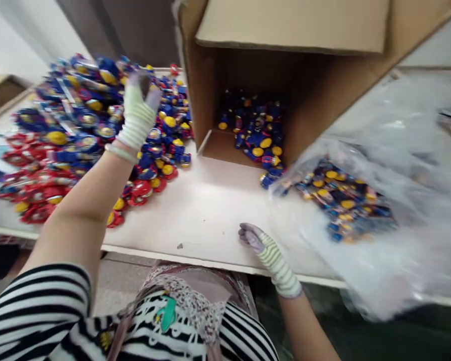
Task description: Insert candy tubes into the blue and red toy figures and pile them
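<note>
Toward ten o'clock on the table (195,200), the gloved left hand (139,118) hovers open over a heap of blue and red packaged toys (75,125). Near five o'clock, the loosely curled, empty right hand (266,255) sits beside a clear plastic bag of toys (342,205); a cardboard box (201,85) holding more stands at one o'clock.

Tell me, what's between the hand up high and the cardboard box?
Blue and yellow packaged toys lie between the left hand and the cardboard box, in the head view.

Pale wall (15,35), grey tiled floor (120,283)
</note>
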A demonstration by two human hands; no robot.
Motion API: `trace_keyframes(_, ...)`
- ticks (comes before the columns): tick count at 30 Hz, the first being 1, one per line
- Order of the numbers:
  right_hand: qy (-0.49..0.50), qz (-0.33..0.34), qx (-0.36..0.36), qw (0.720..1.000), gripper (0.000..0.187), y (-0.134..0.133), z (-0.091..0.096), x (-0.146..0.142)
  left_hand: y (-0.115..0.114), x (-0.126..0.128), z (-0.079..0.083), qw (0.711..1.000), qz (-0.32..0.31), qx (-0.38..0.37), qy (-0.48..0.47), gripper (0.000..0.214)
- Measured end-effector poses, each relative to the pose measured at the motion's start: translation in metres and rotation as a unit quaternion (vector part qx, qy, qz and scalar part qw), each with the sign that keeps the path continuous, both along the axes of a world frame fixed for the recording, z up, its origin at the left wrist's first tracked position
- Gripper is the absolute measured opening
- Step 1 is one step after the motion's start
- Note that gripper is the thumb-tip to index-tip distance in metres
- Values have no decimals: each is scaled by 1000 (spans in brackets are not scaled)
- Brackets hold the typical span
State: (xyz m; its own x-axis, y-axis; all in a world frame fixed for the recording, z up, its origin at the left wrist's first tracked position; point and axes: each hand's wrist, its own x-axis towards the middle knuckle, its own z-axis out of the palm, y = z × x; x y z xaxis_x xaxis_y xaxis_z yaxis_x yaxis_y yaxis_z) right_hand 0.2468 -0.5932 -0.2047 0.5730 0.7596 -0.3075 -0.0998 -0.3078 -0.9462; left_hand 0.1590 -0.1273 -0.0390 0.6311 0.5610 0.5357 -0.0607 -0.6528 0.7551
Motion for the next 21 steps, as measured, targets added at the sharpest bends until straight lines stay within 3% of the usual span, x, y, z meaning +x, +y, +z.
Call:
trace_keyframes(2,-20,-8,-8,1000,62,-5,3,9,-71,35,-44,989,-116,14,89,42)
trace_keyframes(3,-30,-15,-9,999,60,-8,5,15,-107,55,-64,971,-191,21,142,43)
trace_keyframes(5,-56,-34,-7,998,57,-15,9,29,-174,97,-94,936,-281,28,209,40)
trace_keyframes(7,-119,-49,-19,991,53,-22,15,47,-224,140,-109,923,-285,60,250,47)
trace_keyframes(9,-227,-62,-65,970,47,-29,20,72,-255,175,-116,915,-248,97,302,57)
trace_keyframes(12,-392,-106,-205,890,42,-40,29,125,-271,199,-126,905,-209,113,354,59)
trace_keyframes(14,-449,-136,-318,824,44,-46,34,163,-267,192,-141,918,-212,66,328,47)
trace_keyframes(16,-463,-140,-406,775,48,-48,37,195,-256,169,-159,933,-215,-18,290,35)
trace_keyframes(18,-450,-115,-447,765,53,-47,35,214,-244,140,-174,937,-205,-79,273,34)
trace_keyframes(21,-413,-41,-440,797,55,-39,27,213,-230,105,-181,934,-215,-94,270,40)
